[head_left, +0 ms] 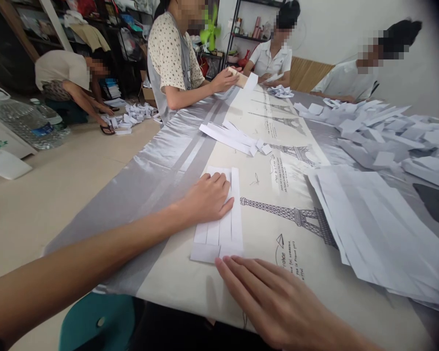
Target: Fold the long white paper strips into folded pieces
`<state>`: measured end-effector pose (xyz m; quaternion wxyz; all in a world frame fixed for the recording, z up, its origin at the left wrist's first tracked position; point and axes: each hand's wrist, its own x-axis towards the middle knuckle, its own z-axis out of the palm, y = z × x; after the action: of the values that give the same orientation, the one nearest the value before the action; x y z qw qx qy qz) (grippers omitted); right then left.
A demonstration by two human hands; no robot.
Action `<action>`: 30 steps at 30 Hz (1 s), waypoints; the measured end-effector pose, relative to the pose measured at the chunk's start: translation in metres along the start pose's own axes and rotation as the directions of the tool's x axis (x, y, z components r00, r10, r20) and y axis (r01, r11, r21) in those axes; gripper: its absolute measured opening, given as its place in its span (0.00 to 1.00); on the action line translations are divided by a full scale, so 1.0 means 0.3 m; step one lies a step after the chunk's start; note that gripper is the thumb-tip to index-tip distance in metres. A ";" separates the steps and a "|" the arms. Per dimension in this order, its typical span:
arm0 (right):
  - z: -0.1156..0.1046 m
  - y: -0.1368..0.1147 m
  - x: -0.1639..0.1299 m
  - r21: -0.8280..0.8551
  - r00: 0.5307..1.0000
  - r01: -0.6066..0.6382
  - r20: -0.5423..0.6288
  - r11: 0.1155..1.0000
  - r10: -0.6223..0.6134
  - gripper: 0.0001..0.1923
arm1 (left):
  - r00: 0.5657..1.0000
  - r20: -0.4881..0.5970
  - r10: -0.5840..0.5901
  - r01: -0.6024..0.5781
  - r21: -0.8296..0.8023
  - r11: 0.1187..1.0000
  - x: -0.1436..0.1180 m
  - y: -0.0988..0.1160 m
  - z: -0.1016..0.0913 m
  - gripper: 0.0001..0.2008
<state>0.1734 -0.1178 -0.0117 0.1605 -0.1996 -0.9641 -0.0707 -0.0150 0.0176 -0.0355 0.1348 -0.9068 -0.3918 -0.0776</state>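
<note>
A white folded paper bag lies on the printed tablecloth in front of me, with lengthwise creases and a band folded up along its near end. My left hand rests on its upper part, palm down, fingers bent and thumb out to the right. At the near right corner, the fingertips of my right hand touch the folded band; these fingers are straight, lying side by side. Neither hand is wrapped around anything. Just beyond, several narrow folded papers lie on the cloth.
A stack of flat white sheets lies at right, with a large heap of folded papers behind it. Several people sit around the table; one person bends over papers on the floor. A green stool stands below the table's near edge.
</note>
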 end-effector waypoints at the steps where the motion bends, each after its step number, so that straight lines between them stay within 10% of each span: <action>1: 0.002 -0.009 -0.004 -0.001 1.000 -0.017 0.017 1.000 0.017 0.22 | 1.000 -0.001 0.002 -0.002 0.000 1.000 0.000 0.000 -0.001 0.20; 18: 0.028 0.131 0.028 0.352 0.974 -0.150 0.214 0.924 0.077 0.18 | 1.000 0.010 -0.019 0.019 -0.040 0.999 0.001 0.000 -0.012 0.18; 25: 0.077 0.168 -0.009 0.722 0.927 -0.350 0.176 0.597 0.331 0.32 | 0.997 -0.025 -0.076 0.071 -0.160 0.985 0.002 -0.015 0.006 0.16; 30: 0.044 0.183 -0.004 0.895 0.826 -0.328 0.117 0.303 0.551 0.23 | 0.962 -0.245 -0.118 0.025 -0.353 0.935 -0.004 -0.036 -0.033 0.15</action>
<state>0.1931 -0.0655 -0.0206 0.3547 -0.3331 -0.7363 0.4701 -0.0239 0.0208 -0.0244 0.0205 -0.8830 -0.3837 -0.2696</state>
